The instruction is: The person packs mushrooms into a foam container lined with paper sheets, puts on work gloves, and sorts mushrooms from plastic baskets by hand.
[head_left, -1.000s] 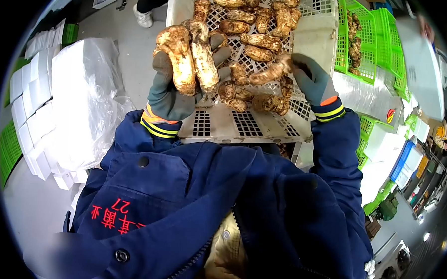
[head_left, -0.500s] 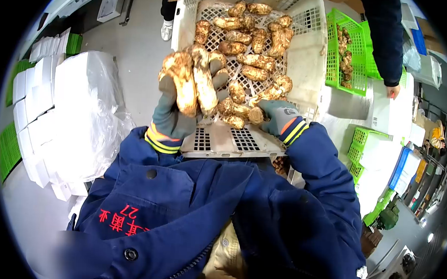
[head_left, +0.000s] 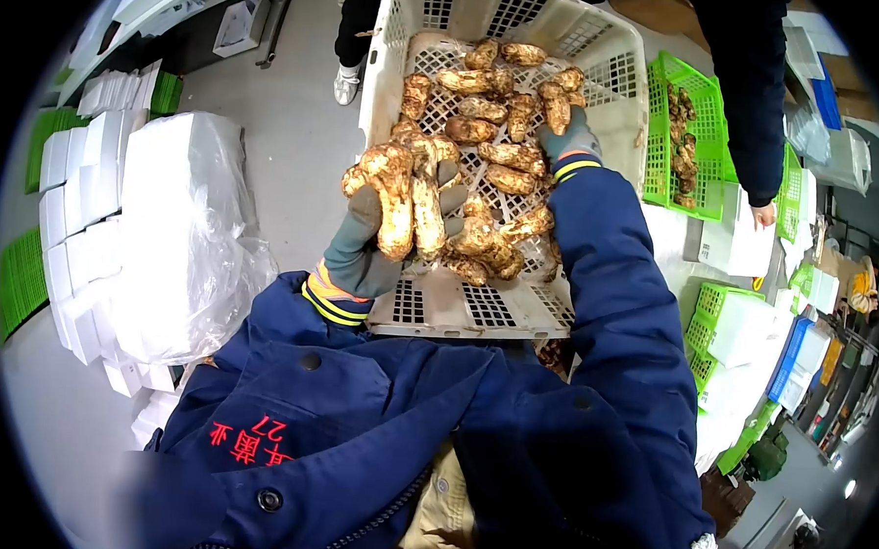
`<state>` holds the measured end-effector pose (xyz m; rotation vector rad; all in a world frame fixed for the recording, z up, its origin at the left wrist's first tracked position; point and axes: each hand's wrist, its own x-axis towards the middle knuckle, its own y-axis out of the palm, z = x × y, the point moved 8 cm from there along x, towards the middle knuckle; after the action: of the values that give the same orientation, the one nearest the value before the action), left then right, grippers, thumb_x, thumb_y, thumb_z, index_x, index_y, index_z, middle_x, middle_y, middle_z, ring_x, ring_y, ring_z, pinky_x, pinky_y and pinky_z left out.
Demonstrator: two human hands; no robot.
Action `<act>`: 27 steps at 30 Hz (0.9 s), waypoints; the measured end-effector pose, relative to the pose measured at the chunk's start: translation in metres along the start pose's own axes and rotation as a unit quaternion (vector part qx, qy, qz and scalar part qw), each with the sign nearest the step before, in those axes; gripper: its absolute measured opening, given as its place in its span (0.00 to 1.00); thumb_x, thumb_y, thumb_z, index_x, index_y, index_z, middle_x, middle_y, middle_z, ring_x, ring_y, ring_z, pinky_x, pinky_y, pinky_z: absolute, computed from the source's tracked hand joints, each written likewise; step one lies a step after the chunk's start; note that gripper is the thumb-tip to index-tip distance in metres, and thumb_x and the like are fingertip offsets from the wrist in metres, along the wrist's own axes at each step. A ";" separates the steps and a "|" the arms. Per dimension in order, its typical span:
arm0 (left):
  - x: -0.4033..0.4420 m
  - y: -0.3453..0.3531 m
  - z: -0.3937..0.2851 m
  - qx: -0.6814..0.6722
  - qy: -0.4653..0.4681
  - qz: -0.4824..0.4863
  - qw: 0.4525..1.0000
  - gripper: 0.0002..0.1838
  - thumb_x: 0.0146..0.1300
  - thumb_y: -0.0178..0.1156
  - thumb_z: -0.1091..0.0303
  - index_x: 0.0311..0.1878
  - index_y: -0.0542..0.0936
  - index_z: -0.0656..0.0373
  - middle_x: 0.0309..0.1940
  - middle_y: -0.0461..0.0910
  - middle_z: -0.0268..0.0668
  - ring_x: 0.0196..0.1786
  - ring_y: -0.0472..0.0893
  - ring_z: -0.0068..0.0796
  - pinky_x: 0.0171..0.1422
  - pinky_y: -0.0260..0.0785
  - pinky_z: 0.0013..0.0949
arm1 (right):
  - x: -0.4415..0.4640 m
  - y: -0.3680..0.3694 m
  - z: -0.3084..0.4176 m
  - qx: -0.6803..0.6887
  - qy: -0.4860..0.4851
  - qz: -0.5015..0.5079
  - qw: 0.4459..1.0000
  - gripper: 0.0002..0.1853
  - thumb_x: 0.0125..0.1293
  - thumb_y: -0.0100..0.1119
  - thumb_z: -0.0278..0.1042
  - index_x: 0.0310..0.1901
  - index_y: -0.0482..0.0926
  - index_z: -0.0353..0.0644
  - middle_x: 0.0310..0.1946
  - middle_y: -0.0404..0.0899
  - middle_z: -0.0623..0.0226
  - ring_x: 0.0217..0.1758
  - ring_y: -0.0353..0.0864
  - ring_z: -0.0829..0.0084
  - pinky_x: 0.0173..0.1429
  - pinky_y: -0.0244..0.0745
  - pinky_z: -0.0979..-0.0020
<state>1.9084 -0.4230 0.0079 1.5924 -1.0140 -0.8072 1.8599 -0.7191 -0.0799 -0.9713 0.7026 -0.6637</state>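
My left hand [head_left: 360,244], in a grey-green glove, is wrapped round thick brown-and-cream mushrooms [head_left: 394,202] and holds them above the near left part of a white plastic crate [head_left: 428,316]. Several more mushrooms [head_left: 513,157] lie on the crate's grid floor. At the crate's right side my right hand [head_left: 571,138], gloved too, is at a mushroom [head_left: 555,107] near the far right. Its fingertips are partly hidden, and I cannot make out whether they grip that mushroom.
Green crates [head_left: 705,149] stand to the right, one holding mushrooms. Another person's dark sleeve [head_left: 751,102] and bare hand [head_left: 764,215] reach in there. White boxes under plastic film [head_left: 181,234] are stacked at the left. Another person's shoe [head_left: 346,85] shows beyond the crate.
My right hand has moved from the crate's near right part to its far right side. My left hand still holds its mushrooms. The other person's arm has come into view at the right.
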 end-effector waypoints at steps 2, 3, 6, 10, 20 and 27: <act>0.000 0.003 -0.001 -0.016 0.004 0.021 1.000 0.36 0.59 0.51 0.53 0.64 0.49 0.60 0.63 0.53 0.48 0.64 0.58 0.46 0.65 0.55 0.49 | -0.005 -0.009 0.002 0.051 -0.038 -0.010 0.998 0.38 0.47 0.61 0.44 0.57 0.60 0.30 0.48 0.70 0.44 0.52 0.72 0.54 0.56 0.65 0.67; 0.000 0.005 -0.002 -0.024 0.000 0.022 0.999 0.37 0.58 0.52 0.54 0.64 0.49 0.61 0.63 0.53 0.49 0.64 0.57 0.46 0.66 0.54 0.49 | -0.008 -0.013 0.005 0.064 -0.056 -0.016 0.996 0.37 0.46 0.64 0.39 0.56 0.60 0.30 0.48 0.71 0.45 0.51 0.73 0.56 0.55 0.66 0.67; -0.001 0.006 -0.004 -0.013 -0.001 0.023 1.000 0.38 0.58 0.53 0.54 0.65 0.49 0.61 0.63 0.52 0.49 0.65 0.56 0.47 0.66 0.53 0.50 | -0.021 -0.030 0.012 0.036 -0.095 -0.073 0.992 0.34 0.47 0.63 0.37 0.56 0.62 0.33 0.48 0.72 0.47 0.51 0.73 0.56 0.55 0.66 0.68; 0.001 0.007 -0.004 -0.031 0.000 0.018 0.999 0.37 0.58 0.53 0.56 0.64 0.48 0.61 0.63 0.52 0.49 0.64 0.56 0.48 0.66 0.52 0.50 | -0.066 -0.075 0.063 0.007 -0.277 -0.247 0.929 0.20 0.53 0.57 0.33 0.49 0.72 0.37 0.44 0.75 0.52 0.47 0.75 0.59 0.50 0.68 0.67; 0.002 0.007 -0.003 -0.023 -0.010 0.009 1.000 0.36 0.60 0.50 0.54 0.64 0.48 0.61 0.63 0.52 0.50 0.64 0.56 0.47 0.65 0.53 0.51 | -0.049 0.020 0.019 -0.012 -0.073 0.152 0.986 0.29 0.43 0.60 0.33 0.53 0.69 0.45 0.49 0.71 0.50 0.52 0.71 0.55 0.56 0.66 0.67; 0.003 0.003 0.001 -0.048 -0.011 -0.003 0.999 0.37 0.57 0.56 0.58 0.64 0.50 0.62 0.63 0.53 0.49 0.64 0.57 0.48 0.66 0.53 0.50 | -0.068 0.003 0.029 0.046 -0.186 0.039 0.981 0.26 0.35 0.64 0.37 0.43 0.77 0.42 0.40 0.73 0.54 0.46 0.71 0.57 0.52 0.67 0.65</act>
<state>1.9081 -0.4264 0.0102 1.5092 -0.9725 -0.8679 1.8419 -0.6511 -0.0558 -0.9455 0.3728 -0.4249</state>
